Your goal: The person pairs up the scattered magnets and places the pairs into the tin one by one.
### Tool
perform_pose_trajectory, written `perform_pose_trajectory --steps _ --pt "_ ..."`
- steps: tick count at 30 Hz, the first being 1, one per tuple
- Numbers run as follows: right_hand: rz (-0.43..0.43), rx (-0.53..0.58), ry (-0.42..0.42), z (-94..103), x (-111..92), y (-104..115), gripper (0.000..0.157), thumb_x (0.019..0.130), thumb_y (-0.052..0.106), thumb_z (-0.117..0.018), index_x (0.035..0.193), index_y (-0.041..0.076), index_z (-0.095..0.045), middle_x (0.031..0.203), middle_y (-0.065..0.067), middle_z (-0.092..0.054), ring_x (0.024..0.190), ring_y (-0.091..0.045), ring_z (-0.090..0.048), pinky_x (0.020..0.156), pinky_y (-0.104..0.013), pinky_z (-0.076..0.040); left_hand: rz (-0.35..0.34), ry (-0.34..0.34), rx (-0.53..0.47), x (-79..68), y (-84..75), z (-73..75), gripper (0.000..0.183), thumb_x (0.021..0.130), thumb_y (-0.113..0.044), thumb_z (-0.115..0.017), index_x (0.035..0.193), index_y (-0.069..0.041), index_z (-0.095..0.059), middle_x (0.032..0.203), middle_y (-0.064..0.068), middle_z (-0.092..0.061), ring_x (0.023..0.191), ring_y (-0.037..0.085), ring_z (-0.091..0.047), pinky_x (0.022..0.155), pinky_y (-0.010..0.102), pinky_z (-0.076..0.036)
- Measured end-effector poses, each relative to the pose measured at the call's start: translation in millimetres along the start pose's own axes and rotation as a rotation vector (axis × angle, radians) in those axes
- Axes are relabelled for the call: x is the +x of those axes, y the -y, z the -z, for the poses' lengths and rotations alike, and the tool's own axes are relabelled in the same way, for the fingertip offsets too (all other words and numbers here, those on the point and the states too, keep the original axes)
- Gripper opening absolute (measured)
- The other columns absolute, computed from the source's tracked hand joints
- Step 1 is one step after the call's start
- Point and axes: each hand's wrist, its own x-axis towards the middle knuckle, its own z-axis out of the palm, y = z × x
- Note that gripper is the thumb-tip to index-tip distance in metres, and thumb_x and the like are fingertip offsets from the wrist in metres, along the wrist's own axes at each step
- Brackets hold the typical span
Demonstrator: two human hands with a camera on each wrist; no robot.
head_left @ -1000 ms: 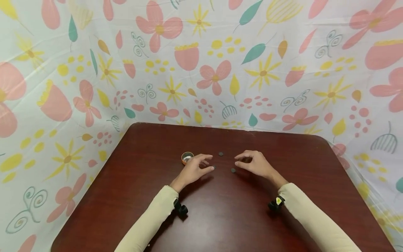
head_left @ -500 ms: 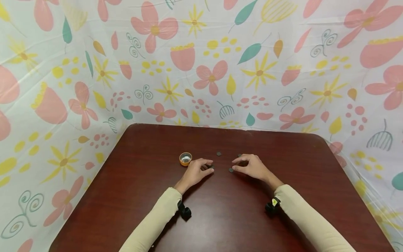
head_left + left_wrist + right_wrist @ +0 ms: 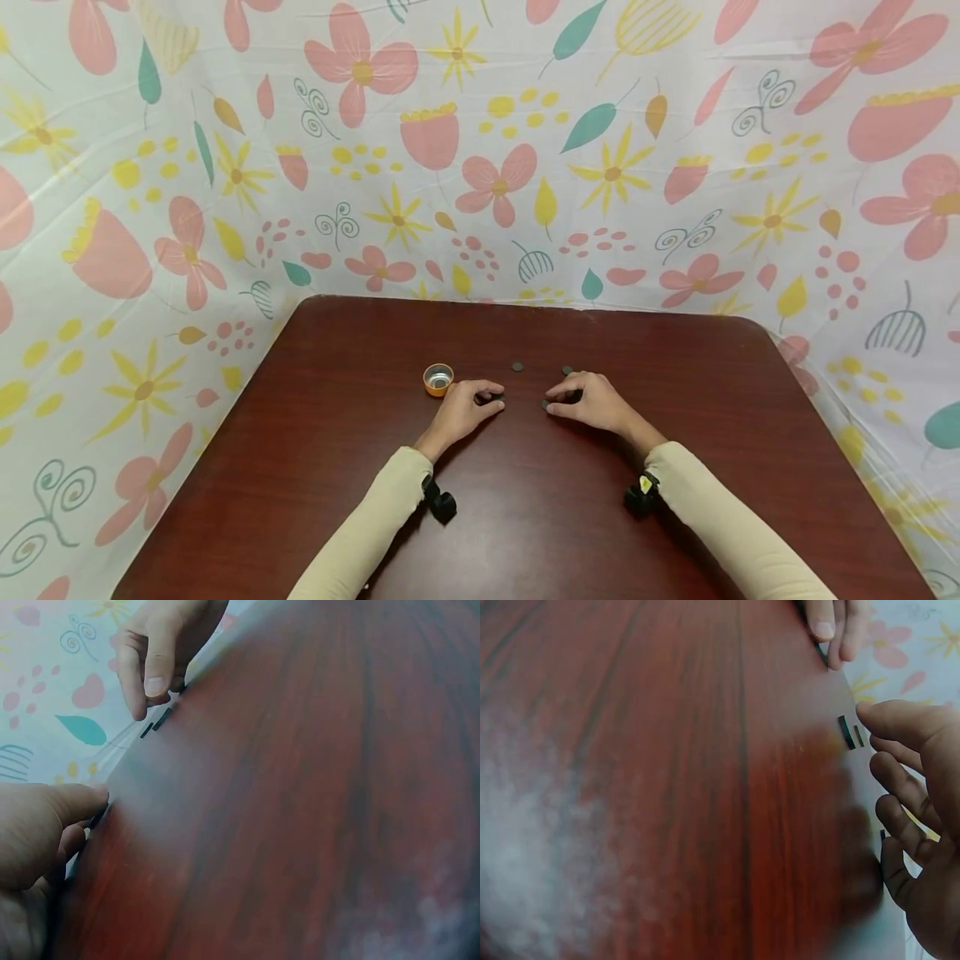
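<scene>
Head view, right hand now nearer dark disc, fingers apart, left hand with hold unclear.

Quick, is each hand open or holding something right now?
Left hand: curved about a dark disc; can't tell if gripping.
Right hand: open, fingertips parted near another dark disc.

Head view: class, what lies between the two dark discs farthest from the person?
The head view shows only bare tabletop between the left disc and the right disc beside the right hand.
</scene>
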Motion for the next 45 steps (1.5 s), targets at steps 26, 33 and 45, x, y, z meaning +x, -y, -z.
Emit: perform_pose_trajectory --steps 26,33,45 --pt "-0.063 -0.043 0.008 -4.2 1.7 2.6 0.018 0.079 0.036 -0.079 0.095 0.028 -0.077 0.079 0.016 -0.064 0.073 -0.007 -0.057 0.066 -0.029 -0.048 -0.016 0.005 -0.032 4.0 2.6 -1.2 0.036 0.087 -0.022 -0.072 0.121 -0.013 -0.067 0.102 -0.007 -0.071 0.084 0.007 -0.062 0.074 0.026 -0.051" --pt "-0.052 -0.046 0.015 -6.4 4.0 5.0 0.018 0.08 0.035 -0.078 0.096 0.026 -0.077 0.08 0.016 -0.065 0.069 -0.006 -0.058 0.062 -0.027 -0.048 -0.028 0.036 -0.033 7.1 -3.0 -5.2 0.034 0.086 -0.023 -0.073 0.119 -0.014 -0.068 0.099 -0.01 -0.071 0.083 0.006 -0.061 0.073 0.025 -0.051" --pt "-0.022 -0.028 0.043 -11.1 11.4 14.4 0.018 0.083 0.03 -0.076 0.1 0.023 -0.077 0.083 0.014 -0.064 0.072 -0.007 -0.058 0.062 -0.028 -0.049 -0.05 0.072 -0.019 13.7 -9.9 -16.5 0.036 0.087 -0.023 -0.072 0.122 -0.014 -0.066 0.1 -0.01 -0.071 0.085 0.005 -0.061 0.075 0.025 -0.051"
